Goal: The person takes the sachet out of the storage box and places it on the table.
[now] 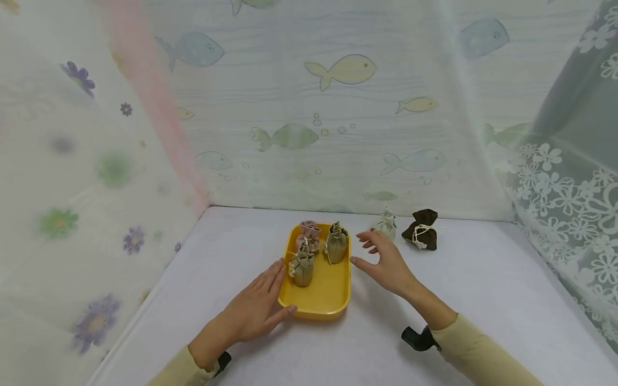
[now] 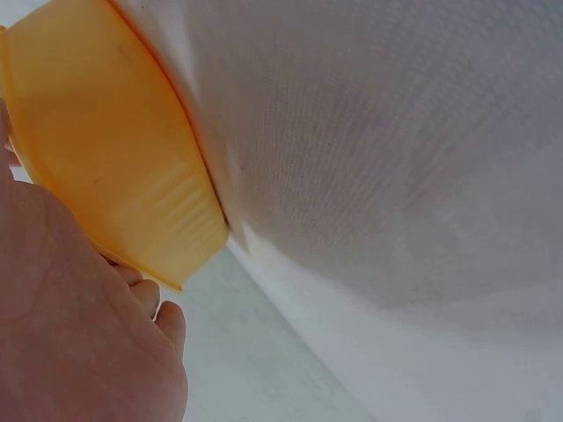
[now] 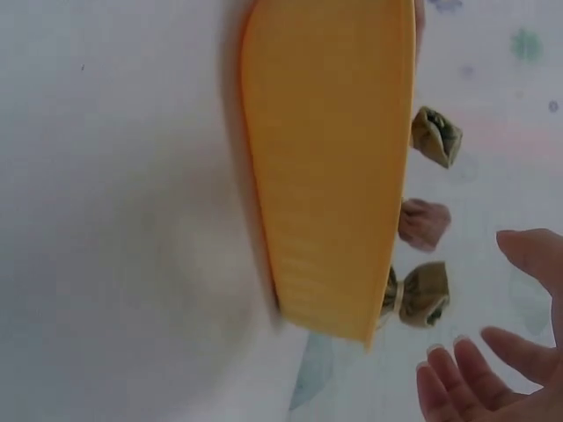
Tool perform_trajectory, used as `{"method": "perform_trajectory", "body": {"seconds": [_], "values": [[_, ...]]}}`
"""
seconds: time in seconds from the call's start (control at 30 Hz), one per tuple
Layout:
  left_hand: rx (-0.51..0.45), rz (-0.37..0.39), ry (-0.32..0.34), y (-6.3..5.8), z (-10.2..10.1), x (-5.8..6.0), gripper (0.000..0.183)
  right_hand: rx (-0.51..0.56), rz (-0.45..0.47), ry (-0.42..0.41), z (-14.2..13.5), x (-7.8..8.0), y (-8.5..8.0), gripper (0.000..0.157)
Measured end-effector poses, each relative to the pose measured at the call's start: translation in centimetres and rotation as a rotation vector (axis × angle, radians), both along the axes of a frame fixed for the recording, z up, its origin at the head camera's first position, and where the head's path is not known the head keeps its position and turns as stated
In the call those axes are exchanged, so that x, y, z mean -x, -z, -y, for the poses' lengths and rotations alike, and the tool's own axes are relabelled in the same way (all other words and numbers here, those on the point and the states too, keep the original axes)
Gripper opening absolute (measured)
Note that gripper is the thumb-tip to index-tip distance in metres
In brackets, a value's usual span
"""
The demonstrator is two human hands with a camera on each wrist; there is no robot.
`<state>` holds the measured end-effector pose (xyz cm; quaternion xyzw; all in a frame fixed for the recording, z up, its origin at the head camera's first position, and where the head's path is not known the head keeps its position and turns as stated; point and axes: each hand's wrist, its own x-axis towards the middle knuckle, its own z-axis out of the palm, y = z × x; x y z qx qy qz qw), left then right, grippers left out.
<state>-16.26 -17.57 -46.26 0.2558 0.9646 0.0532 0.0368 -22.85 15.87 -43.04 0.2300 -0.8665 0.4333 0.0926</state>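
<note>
A yellow plastic tray (image 1: 333, 295) holds three small drawstring pouches: a pink one (image 1: 309, 231) at the far left, an olive one (image 1: 336, 246) at the far right and a grey-green one (image 1: 302, 268) nearer the left wall. My left hand (image 1: 256, 303) rests along the tray's left rim, fingers straight, thumb over the near left corner. Beside the right rim, my right hand (image 1: 388, 265) hovers with spread, slightly bent fingers and nothing between them. The right wrist view shows this hand (image 3: 501, 369) higher than the tray rim, near the tops of the pouches.
Behind my right hand, a pale mint pouch (image 1: 387, 222) and a dark brown pouch (image 1: 422, 231) tied with white cord stand on the white tabletop (image 1: 473, 284). Fish-printed curtain (image 1: 289, 171) hangs along the back edge, with flowered sheeting at both sides.
</note>
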Motion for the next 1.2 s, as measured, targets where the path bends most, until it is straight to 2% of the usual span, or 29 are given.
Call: {"method": "perform_trajectory", "body": {"seconds": [0.3,0.7,0.87,1.2], "values": [[-0.012,0.005,0.0,0.1,0.0,0.0,0.095,0.028,0.02,-0.086,3.0,-0.2,0.9,0.054],[-0.023,0.012,0.004,0.0,0.1,0.0,0.095,0.07,0.144,-0.147,6.8,0.1,1.7,0.059],[-0.028,0.013,0.003,0.1,0.1,0.0,0.094,0.073,0.16,-0.141,8.2,0.6,2.1,0.056],[-0.026,0.001,0.011,0.2,0.1,0.1,0.096,-0.003,0.154,-0.109,9.8,1.7,2.6,0.051]]}}
